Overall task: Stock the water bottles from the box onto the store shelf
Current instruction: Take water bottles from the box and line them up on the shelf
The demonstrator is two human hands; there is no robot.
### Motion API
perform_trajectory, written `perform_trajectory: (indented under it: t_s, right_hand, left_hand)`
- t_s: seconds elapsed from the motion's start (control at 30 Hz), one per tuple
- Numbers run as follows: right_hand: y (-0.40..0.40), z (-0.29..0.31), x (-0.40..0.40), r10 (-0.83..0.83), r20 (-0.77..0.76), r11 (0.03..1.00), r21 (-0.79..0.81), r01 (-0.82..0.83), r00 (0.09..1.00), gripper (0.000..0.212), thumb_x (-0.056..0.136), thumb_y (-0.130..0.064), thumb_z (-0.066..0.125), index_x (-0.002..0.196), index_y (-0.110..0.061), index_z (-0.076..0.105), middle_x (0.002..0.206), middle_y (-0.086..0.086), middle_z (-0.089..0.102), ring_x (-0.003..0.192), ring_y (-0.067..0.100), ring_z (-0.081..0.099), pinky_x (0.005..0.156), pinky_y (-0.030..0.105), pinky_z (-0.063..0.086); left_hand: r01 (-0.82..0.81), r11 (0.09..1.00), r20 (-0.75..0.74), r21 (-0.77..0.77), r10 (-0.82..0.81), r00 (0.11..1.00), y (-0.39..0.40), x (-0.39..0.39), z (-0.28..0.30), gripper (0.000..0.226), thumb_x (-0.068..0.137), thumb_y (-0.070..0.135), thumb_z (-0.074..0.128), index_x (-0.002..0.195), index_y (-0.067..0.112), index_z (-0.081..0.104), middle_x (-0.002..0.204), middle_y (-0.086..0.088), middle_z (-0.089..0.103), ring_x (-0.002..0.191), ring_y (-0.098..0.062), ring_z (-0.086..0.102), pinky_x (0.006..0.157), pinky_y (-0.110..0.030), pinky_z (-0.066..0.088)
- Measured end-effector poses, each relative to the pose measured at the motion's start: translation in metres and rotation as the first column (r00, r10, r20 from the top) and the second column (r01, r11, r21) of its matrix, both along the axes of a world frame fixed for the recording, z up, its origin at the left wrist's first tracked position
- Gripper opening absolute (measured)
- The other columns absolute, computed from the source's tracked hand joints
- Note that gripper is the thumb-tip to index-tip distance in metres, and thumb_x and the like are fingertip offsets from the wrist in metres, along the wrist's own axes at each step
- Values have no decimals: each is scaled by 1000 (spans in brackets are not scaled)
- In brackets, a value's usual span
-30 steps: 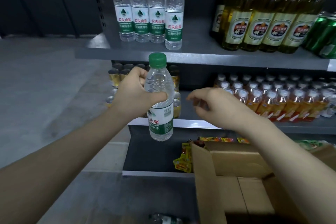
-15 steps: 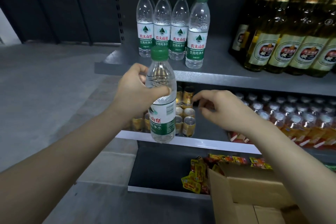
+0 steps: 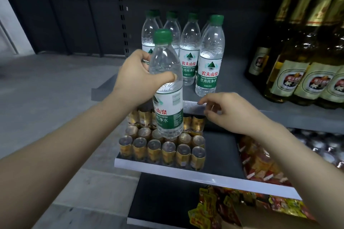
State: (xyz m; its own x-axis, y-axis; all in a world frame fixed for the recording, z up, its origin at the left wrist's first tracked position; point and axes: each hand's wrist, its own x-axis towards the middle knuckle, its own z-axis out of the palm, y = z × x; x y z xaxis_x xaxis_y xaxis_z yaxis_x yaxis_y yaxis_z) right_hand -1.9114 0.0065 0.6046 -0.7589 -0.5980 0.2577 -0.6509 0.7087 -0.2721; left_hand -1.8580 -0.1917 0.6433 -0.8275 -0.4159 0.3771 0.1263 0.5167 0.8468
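Observation:
My left hand (image 3: 137,80) grips a clear water bottle (image 3: 166,87) with a green cap and green label, held upright in front of the grey shelf (image 3: 232,89). Several matching water bottles (image 3: 209,57) stand in a group on that shelf, just behind the held one. My right hand (image 3: 229,111) hovers by the shelf's front edge with fingers loosely curled and nothing in it. Only a corner of the cardboard box (image 3: 260,219) shows at the bottom right.
Tall yellow glass bottles (image 3: 301,65) fill the shelf's right side. Gold cans (image 3: 163,147) crowd the shelf below, with red packets (image 3: 260,161) beside them. Yellow snack packs (image 3: 210,208) lie on the lowest shelf. Grey floor lies to the left.
The view has closed in on the shelf and my left hand has carried the bottle up toward the standing bottles. My right hand stays near the shelf edge.

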Motion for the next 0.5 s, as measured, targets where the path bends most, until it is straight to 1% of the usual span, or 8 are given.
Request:
perform_trajectory:
  t_s: [0.07, 0.13, 0.2, 0.23, 0.3, 0.33, 0.4, 0.5]
  right_hand:
    - [-1, 4, -8, 5, -3, 1000, -3, -5, 1000, 27, 82, -16, 58, 108, -21, 63, 80, -8, 60, 79, 15, 56, 75, 32, 48]
    - [-2, 7, -16, 4, -2, 1000, -8, -4, 1000, 27, 82, -16, 59, 108, -21, 62, 80, -8, 60, 78, 15, 56, 75, 31, 48]
    - [-3, 9, -22, -3, 6, 1000, -21, 3, 1000, 26, 82, -17, 59, 108, -21, 62, 81, -6, 62, 78, 16, 58, 77, 34, 49]
    - [-4, 10, -25, -5, 6, 1000, -31, 5, 1000, 26, 82, -18, 59, 108, -21, 62, 82, -4, 63, 79, 17, 58, 77, 35, 50]
    - [-6, 10, -32, -8, -3, 999, -43, 8, 1000, 26, 82, -18, 60, 107, -22, 62, 84, -3, 64, 79, 17, 59, 78, 37, 50]
    - [-8, 11, -34, -10, -7, 999, -48, 10, 1000, 26, 81, -18, 60, 107, -22, 63, 84, -4, 64, 78, 17, 58, 78, 37, 50]
    - [-12, 11, -39, -22, -8, 998, -61, 21, 1000, 25, 81, -18, 59, 105, -23, 63, 82, -7, 62, 77, 16, 58, 78, 37, 51]
    - [-18, 13, -46, -54, 0, 995, -81, 53, 999, 26, 81, -17, 59, 105, -24, 63, 83, -8, 61, 78, 16, 58, 79, 37, 51]
  left_hand:
    - [-8, 1000, -16, -24, 8, 1000, -2, -10, 8, 36, 66, 27, 77, 91, 18, 53, 61, 11, 47, 52, -1, 43, 52, -20, 37]
    - [0, 999, -32, -39, -1, 1000, -4, -20, 15, 38, 66, 26, 76, 94, 15, 54, 58, 11, 44, 45, 1, 43, 43, -12, 34]
    - [3, 999, -37, -47, -4, 999, -7, -31, 20, 39, 66, 26, 76, 96, 15, 55, 60, 11, 45, 48, -1, 43, 38, -9, 31]
    - [1, 999, -40, -46, -3, 999, -9, -37, 23, 41, 65, 27, 76, 98, 15, 55, 62, 11, 46, 51, -2, 43, 40, -10, 33]
    - [2, 999, -51, -42, -5, 999, -12, -48, 28, 46, 62, 31, 78, 100, 15, 56, 69, 10, 48, 58, -6, 44, 49, -18, 38]
    - [5, 999, -56, -43, -7, 998, -13, -53, 30, 48, 60, 33, 78, 99, 15, 56, 71, 9, 49, 61, -8, 44, 52, -22, 37]
    - [17, 999, -63, -46, -19, 998, -15, -62, 34, 46, 59, 33, 78, 95, 16, 54, 72, 9, 48, 62, -8, 44, 54, -24, 35]
    - [41, 998, -60, -55, -44, 997, -20, -77, 38, 38, 62, 31, 78, 88, 20, 52, 71, 9, 47, 59, -7, 42, 53, -24, 34]
